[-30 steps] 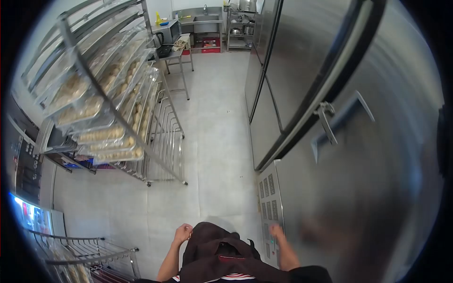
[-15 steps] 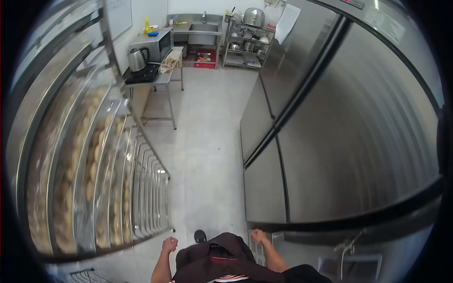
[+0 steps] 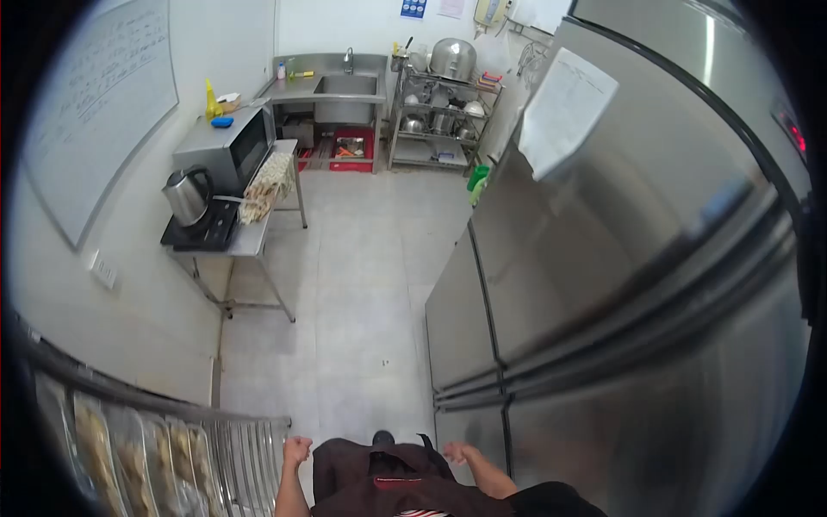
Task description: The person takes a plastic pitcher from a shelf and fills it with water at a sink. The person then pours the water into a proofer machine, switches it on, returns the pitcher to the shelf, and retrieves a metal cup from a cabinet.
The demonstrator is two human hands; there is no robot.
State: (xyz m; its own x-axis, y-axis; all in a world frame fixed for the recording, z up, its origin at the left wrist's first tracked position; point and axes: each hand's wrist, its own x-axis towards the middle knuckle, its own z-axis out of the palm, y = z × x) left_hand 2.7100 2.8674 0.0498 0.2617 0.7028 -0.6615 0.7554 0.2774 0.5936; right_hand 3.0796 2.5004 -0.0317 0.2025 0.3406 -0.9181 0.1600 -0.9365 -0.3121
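My left hand hangs at my left side with its fingers curled, near the end of the metal tray rack. On the other side of my dark apron, my right hand hangs near the steel refrigerator, its fingers loosely bent and partly spread. I see nothing in the right hand. Whether the left holds anything small cannot be made out.
A metal table with a kettle and microwave stands at the left wall. At the back are a sink, a red crate and a shelf of pots. Refrigerators line the right.
The view has moved forward along the aisle. The tray rack has slid back to the lower left, and the table, sink and shelf appear closer.
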